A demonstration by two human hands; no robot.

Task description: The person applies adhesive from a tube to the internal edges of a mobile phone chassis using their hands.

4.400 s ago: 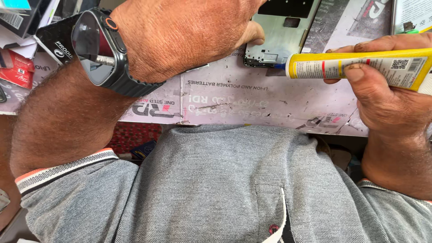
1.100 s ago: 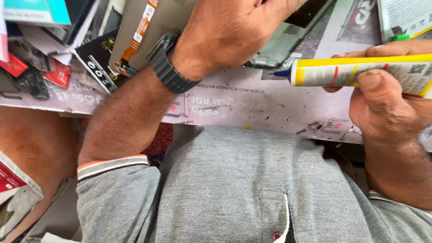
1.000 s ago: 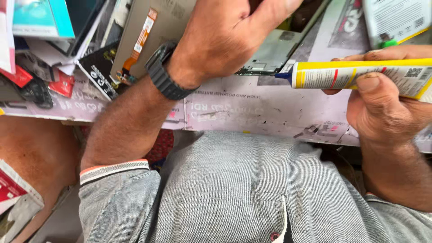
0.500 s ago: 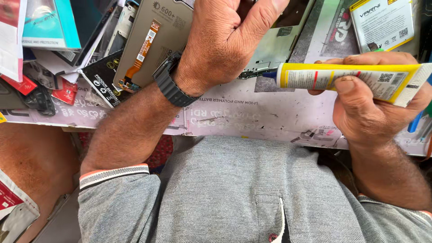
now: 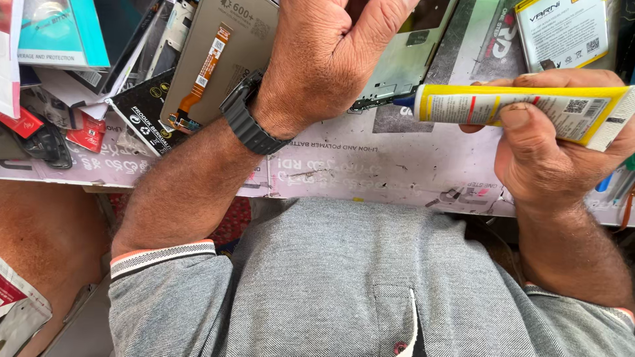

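My right hand (image 5: 542, 145) grips a yellow glue tube (image 5: 522, 109) held level, its blue nozzle pointing left at the edge of a phone frame (image 5: 403, 63) that lies on the worktop. My left hand (image 5: 324, 59), with a dark watch on the wrist, rests on that phone frame and presses it down with curled fingers. Most of the frame is hidden under the left hand. The nozzle tip sits at the frame's lower right edge.
A tan phone back panel with an orange flex cable (image 5: 211, 59) lies left of the left hand. Card packets and small parts (image 5: 59, 99) are piled at the far left. A white battery pack (image 5: 562, 30) lies at the upper right. The worktop's paper-covered edge (image 5: 370, 172) runs in front of me.
The view has shifted, so hands and worktop sit lower in the frame. My left hand has curled more tightly on the phone frame; the glue tube's nozzle stays at the frame's edge.
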